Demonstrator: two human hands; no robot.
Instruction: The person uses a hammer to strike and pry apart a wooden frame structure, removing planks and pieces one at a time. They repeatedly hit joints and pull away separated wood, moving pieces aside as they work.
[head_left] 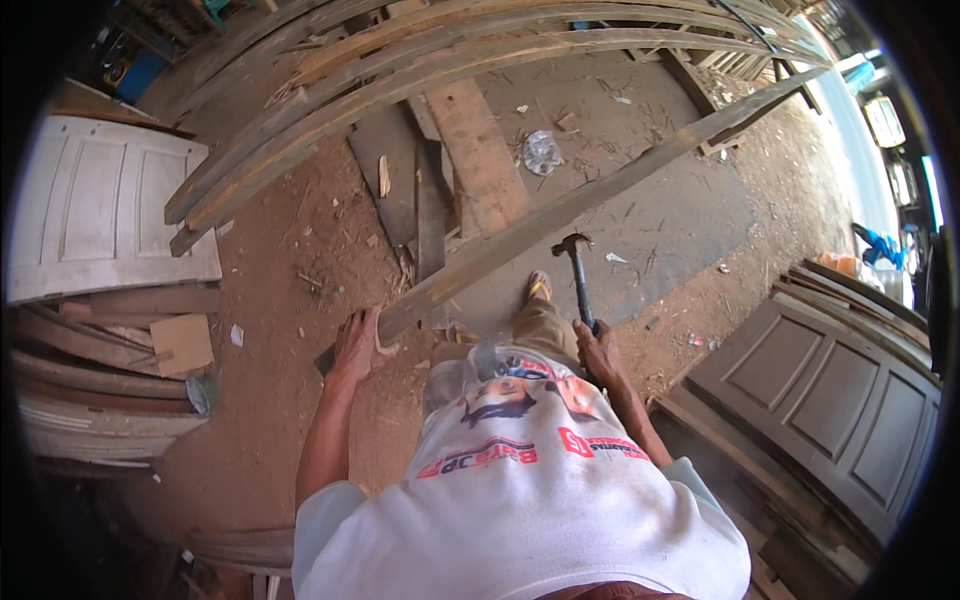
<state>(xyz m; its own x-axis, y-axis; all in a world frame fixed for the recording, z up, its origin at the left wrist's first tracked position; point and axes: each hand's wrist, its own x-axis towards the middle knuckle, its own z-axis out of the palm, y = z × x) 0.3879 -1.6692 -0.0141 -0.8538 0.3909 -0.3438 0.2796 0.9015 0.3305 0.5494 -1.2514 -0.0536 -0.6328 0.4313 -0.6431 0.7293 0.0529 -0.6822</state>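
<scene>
A long wooden beam [600,188] slants from near my body on the left to the far right. My left hand [362,345] is wrapped round its near end, with the fingers over the edge. My right hand [600,352] grips a claw hammer [582,285] low on its dark handle. The hammer's head points away from me and sits just to the near side of the beam, apart from it. Part of the right fingers is hidden behind the hand.
Several more long beams [400,90] lie across the far side. A wide plank [480,150] and a crumpled clear plastic bag [542,153] lie beyond my beam. Panelled doors stand left, a white door [130,200], and right, a brown door [830,400]. Wood scraps litter the dirt floor.
</scene>
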